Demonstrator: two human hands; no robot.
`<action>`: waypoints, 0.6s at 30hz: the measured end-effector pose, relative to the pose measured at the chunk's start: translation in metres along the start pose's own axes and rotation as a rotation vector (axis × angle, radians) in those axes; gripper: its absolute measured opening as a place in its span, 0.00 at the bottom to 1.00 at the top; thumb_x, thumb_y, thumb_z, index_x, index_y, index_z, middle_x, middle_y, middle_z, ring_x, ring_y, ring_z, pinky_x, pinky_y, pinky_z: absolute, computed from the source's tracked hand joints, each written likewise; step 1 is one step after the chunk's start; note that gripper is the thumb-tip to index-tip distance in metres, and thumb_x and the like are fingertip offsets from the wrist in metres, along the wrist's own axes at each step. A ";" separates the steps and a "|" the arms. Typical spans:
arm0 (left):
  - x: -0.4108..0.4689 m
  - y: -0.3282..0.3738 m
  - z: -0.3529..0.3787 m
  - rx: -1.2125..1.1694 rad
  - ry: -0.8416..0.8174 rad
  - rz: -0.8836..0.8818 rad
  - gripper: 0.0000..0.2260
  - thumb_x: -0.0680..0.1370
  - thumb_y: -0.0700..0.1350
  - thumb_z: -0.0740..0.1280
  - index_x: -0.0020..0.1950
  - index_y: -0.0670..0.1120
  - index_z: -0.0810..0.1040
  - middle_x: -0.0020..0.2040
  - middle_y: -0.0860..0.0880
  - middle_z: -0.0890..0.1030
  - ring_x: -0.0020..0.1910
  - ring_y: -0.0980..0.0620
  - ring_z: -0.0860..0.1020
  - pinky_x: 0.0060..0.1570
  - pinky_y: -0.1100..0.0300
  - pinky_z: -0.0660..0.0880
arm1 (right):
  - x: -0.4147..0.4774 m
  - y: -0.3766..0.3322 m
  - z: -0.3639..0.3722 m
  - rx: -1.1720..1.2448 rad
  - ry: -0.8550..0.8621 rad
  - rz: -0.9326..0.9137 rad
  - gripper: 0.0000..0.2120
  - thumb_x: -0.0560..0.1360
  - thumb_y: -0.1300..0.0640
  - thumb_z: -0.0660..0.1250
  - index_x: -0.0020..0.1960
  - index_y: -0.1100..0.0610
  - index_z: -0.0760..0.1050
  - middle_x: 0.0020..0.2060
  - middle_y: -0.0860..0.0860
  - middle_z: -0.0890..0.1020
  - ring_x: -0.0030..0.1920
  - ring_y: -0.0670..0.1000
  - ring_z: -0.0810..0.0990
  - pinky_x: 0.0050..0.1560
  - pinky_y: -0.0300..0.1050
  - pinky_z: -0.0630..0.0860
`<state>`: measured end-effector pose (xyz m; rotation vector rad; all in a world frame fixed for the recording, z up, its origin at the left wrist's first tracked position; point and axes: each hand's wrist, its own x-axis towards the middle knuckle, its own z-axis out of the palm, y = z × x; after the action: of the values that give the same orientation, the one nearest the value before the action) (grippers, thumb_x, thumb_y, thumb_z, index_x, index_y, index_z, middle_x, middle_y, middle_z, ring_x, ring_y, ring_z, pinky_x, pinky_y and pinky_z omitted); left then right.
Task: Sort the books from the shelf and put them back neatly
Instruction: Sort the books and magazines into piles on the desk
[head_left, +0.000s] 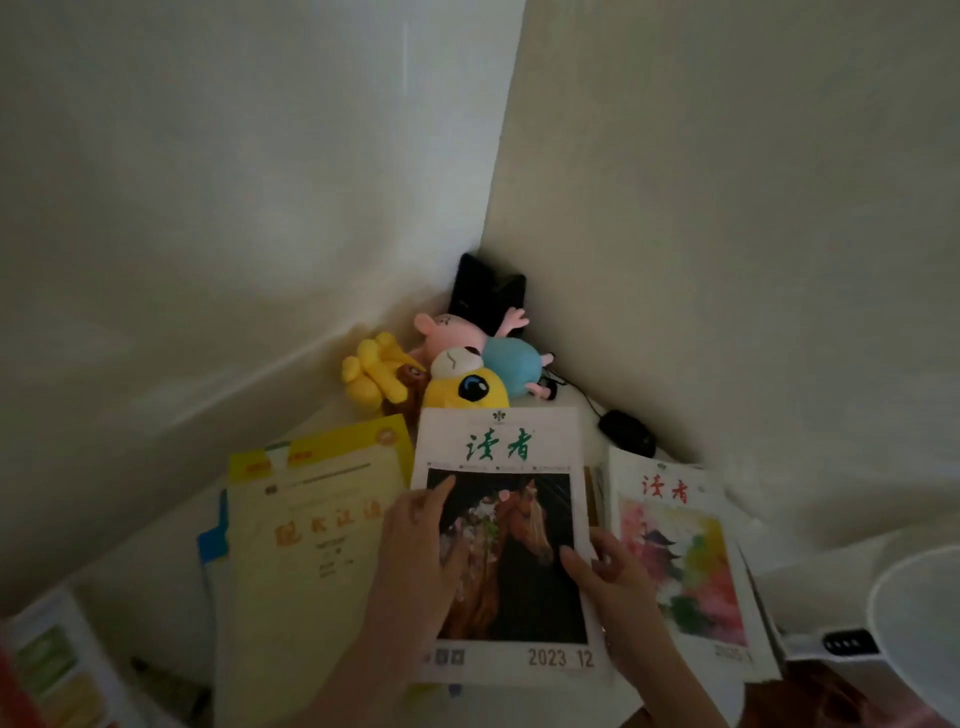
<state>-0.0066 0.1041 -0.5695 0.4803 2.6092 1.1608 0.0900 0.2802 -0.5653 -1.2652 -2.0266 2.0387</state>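
Observation:
A white magazine with a horse picture and "2023 12" is held in front of me over the white surface. My left hand lies on its cover with the thumb on the picture and grips its left edge. My right hand pinches its right edge. To the left lies a yellow booklet with orange characters on a blue sheet. To the right sits a stack topped by a magazine with a pink and green painting.
Plush toys fill the wall corner in front of a black box. A black mouse lies at the right wall. More books sit at the lower left. A white round object stands at the lower right.

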 end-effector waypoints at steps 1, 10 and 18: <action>0.005 0.009 0.011 0.047 -0.020 0.047 0.24 0.81 0.48 0.61 0.75 0.55 0.59 0.69 0.52 0.62 0.69 0.55 0.60 0.68 0.63 0.56 | 0.001 0.002 -0.015 0.009 0.036 0.014 0.10 0.75 0.57 0.69 0.54 0.49 0.73 0.47 0.55 0.82 0.40 0.54 0.85 0.32 0.44 0.80; 0.034 0.063 0.134 0.388 -0.562 0.334 0.18 0.82 0.47 0.58 0.73 0.52 0.65 0.76 0.51 0.60 0.75 0.51 0.58 0.74 0.52 0.54 | 0.039 0.038 -0.146 -0.186 0.381 0.157 0.33 0.70 0.45 0.72 0.70 0.56 0.68 0.59 0.61 0.77 0.47 0.56 0.79 0.48 0.52 0.79; 0.039 0.066 0.187 0.374 -0.684 0.393 0.21 0.83 0.45 0.56 0.77 0.51 0.59 0.79 0.52 0.46 0.77 0.49 0.53 0.75 0.51 0.54 | 0.095 0.078 -0.184 -0.602 0.529 0.277 0.20 0.72 0.59 0.72 0.62 0.63 0.75 0.60 0.62 0.77 0.57 0.59 0.75 0.64 0.56 0.70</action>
<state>0.0356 0.2861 -0.6457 1.2556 2.1498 0.4442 0.1623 0.4706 -0.6516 -1.9996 -2.3311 0.9666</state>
